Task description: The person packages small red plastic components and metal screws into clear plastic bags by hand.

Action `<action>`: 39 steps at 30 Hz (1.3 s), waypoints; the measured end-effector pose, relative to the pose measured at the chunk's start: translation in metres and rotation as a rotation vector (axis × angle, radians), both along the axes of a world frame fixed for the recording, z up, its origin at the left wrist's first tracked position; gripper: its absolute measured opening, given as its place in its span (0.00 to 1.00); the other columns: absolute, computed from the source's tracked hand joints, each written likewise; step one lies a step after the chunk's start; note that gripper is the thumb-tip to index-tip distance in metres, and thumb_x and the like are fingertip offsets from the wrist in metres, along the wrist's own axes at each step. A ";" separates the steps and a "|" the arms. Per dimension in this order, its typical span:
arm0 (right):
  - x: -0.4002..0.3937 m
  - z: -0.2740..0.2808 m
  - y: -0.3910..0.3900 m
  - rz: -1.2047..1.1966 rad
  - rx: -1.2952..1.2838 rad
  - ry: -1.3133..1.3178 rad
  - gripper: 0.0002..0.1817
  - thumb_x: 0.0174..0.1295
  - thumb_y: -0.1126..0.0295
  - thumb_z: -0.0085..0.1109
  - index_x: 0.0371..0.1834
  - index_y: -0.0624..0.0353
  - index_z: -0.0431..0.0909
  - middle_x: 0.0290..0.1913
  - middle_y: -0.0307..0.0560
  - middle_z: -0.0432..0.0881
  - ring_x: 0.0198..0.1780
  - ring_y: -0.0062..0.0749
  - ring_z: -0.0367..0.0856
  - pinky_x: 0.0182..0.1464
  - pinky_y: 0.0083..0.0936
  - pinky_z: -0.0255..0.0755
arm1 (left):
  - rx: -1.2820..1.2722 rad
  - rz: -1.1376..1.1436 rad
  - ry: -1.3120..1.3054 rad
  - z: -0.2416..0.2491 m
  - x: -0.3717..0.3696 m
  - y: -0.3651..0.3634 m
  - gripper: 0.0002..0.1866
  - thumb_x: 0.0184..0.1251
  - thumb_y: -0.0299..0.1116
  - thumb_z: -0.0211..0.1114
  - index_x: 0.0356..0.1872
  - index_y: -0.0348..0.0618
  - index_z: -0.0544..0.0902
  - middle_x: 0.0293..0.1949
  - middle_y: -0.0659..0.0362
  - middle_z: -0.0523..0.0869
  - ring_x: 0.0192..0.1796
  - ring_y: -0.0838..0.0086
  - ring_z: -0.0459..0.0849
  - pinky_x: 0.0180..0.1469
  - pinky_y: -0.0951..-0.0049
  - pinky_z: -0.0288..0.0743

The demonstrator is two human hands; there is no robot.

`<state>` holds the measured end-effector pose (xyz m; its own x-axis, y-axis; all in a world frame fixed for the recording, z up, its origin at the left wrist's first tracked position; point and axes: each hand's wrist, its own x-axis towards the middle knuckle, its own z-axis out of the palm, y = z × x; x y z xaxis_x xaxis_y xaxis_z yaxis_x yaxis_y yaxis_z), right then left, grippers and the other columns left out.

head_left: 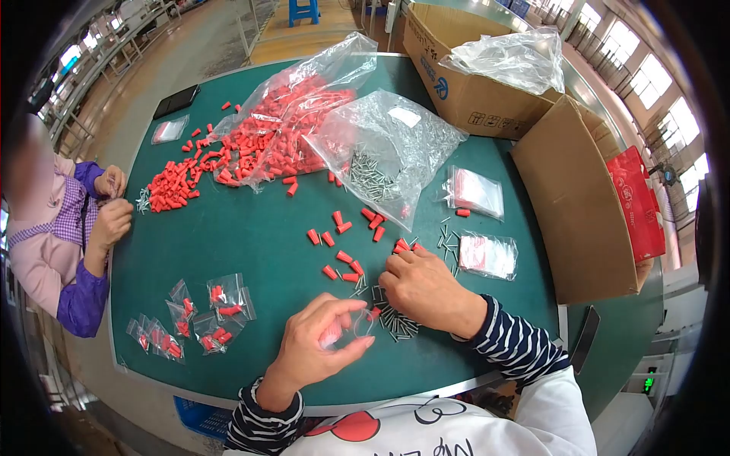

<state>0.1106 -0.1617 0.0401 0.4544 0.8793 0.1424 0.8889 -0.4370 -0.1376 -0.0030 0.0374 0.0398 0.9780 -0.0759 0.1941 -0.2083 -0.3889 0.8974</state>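
Little clear bag (357, 323) sits low in the middle of the picture, pinched open by the left hand (323, 342). It looks thin, see-through and nearly empty. Filling it seems to be the step now. The right hand (422, 289) rests curled on red caps (346, 258) and small nails (395, 323) on the green tabletop (251, 251); next it needs a careful pinch. Filled bags (198, 315) lie at lower left.

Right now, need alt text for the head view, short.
A person's left hand holds a small clear bag open while the right hand rests on red plastic caps and metal pins on a green table. Behind lie large bags of caps and pins, filled small bags, cardboard boxes; a co-worker sits at left.
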 end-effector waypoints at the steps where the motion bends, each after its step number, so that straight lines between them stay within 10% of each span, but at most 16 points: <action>1: -0.001 -0.001 0.003 -0.012 -0.014 -0.014 0.05 0.53 0.72 0.59 0.30 0.60 0.80 0.33 0.46 0.78 0.40 0.40 0.80 0.43 0.34 0.73 | -0.006 0.004 -0.005 -0.001 0.000 0.000 0.26 0.45 0.25 0.80 0.50 0.40 0.84 0.30 0.62 0.79 0.31 0.79 0.75 0.32 0.78 0.68; 15: -0.005 -0.003 -0.016 -0.123 0.350 0.269 0.07 0.49 0.73 0.66 0.31 0.59 0.79 0.30 0.46 0.79 0.31 0.36 0.81 0.31 0.33 0.74 | -0.026 0.066 -0.059 -0.016 0.003 -0.008 0.25 0.48 0.26 0.79 0.51 0.40 0.83 0.33 0.62 0.81 0.32 0.79 0.77 0.33 0.79 0.70; 24: -0.024 0.007 -0.017 -0.316 0.721 1.069 0.05 0.59 0.74 0.67 0.36 0.63 0.82 0.28 0.35 0.76 0.28 0.15 0.73 0.30 0.16 0.68 | -0.031 0.080 -0.034 -0.020 0.003 -0.014 0.25 0.49 0.26 0.79 0.52 0.40 0.83 0.35 0.60 0.84 0.33 0.79 0.78 0.36 0.78 0.72; 39: 0.001 -0.004 -0.008 -0.086 0.142 0.101 0.06 0.49 0.72 0.64 0.29 0.61 0.80 0.32 0.48 0.81 0.36 0.45 0.83 0.36 0.38 0.77 | -0.053 0.138 -0.015 -0.006 0.002 0.001 0.25 0.50 0.21 0.77 0.53 0.37 0.83 0.37 0.62 0.80 0.36 0.81 0.77 0.37 0.80 0.70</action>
